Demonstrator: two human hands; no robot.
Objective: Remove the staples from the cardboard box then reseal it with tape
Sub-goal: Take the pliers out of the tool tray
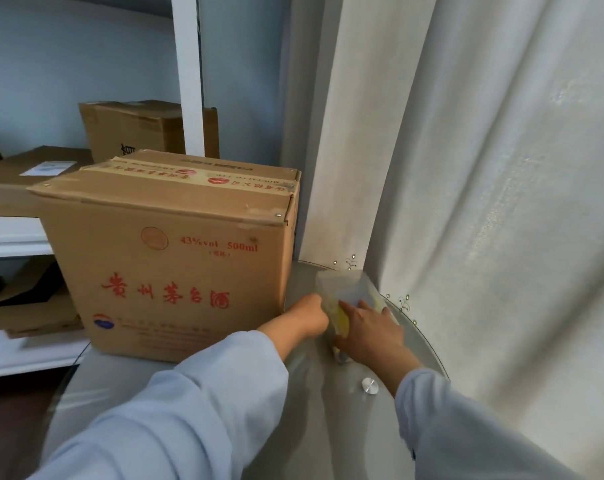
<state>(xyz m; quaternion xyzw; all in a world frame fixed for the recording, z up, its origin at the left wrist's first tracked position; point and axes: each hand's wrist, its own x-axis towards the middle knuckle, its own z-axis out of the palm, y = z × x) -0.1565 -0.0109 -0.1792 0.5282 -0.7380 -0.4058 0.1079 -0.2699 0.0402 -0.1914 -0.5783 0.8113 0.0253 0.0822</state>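
A brown cardboard box (176,251) with red Chinese lettering stands on the round glass table (304,410). Its top flaps are closed, with a staple at the near left corner (45,185) and one at the near right corner (278,214). To the right of the box lies a clear plastic bag (345,289) with something yellow inside. My left hand (307,315) grips the bag's left edge with curled fingers. My right hand (368,327) lies on the bag with fingers reaching into it. What my right fingers touch is hidden and blurred.
A white curtain (484,168) hangs close behind the table on the right. White shelves (16,233) at the left hold other cardboard boxes (138,129). A small metal disc (369,386) sits in the glass near my right wrist.
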